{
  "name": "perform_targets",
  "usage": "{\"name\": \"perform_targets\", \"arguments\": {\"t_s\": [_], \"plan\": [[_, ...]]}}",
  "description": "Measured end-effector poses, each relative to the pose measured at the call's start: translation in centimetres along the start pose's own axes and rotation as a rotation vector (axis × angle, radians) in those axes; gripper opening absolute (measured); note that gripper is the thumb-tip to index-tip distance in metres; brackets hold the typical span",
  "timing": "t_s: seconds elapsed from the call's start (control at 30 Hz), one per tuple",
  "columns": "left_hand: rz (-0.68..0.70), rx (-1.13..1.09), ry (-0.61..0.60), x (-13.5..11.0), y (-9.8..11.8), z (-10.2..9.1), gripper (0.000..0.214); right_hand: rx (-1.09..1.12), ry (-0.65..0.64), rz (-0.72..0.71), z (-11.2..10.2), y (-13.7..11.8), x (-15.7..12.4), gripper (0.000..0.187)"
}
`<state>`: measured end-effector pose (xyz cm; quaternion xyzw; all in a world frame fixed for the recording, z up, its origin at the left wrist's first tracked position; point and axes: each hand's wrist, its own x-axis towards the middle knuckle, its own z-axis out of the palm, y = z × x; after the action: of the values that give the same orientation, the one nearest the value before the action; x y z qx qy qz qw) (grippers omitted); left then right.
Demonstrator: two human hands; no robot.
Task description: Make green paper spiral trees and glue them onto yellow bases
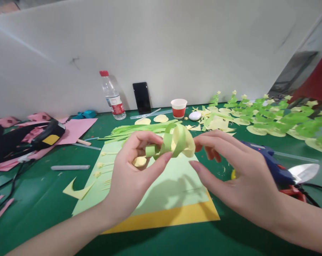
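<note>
My left hand (132, 177) pinches a curled green paper strip (180, 137) between thumb and fingers, above the pale green paper sheets. A cream paper disc (189, 142) sits at the strip's right end, and a small cream paper piece (140, 162) shows at its left end near my palm. My right hand (238, 174) is just to the right, fingers and thumb apart. Its fingertips are close to the disc's edge; whether they touch it I cannot tell. Under both hands lie the pale green sheets (161, 195), on top of a yellow sheet (166, 221).
Behind are green paper strips (134, 131), a bottle (114, 101), a phone (142, 97) and a paper cup (179, 108). Finished green spirals on cream discs (273, 131) crowd the right. A blue glue gun (270, 161) lies beside my right hand. Pink paper (77, 129) is at left.
</note>
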<state>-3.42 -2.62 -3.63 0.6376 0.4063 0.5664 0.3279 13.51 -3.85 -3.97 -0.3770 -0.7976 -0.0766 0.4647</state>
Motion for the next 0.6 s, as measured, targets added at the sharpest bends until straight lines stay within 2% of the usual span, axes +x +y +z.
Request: {"name": "perform_targets", "arguments": {"t_s": [0.1,0.23,0.37,0.47,0.6], "plan": [[0.081,0.048,-0.011,0.0,0.5,0.0,0.019,-0.061,0.051,-0.037,0.0,0.1,-0.2,0.004],[0.093,0.008,-0.053,-0.1,0.8,0.0,0.021,-0.125,0.054,-0.032,0.1,0.1,-0.5,0.005],[0.089,-0.08,-0.073,-0.1,1.2,0.0,0.024,-0.061,0.015,-0.011,-0.5,-0.1,0.1,0.012],[0.128,-0.106,-0.084,-0.1,1.5,-0.3,0.026,0.092,-0.106,0.134,-1.2,-0.1,0.8,0.023],[0.259,0.024,-0.162,0.1,1.7,-0.8,0.03,0.363,-0.271,0.367,-1.7,0.3,1.0,0.026]]}}
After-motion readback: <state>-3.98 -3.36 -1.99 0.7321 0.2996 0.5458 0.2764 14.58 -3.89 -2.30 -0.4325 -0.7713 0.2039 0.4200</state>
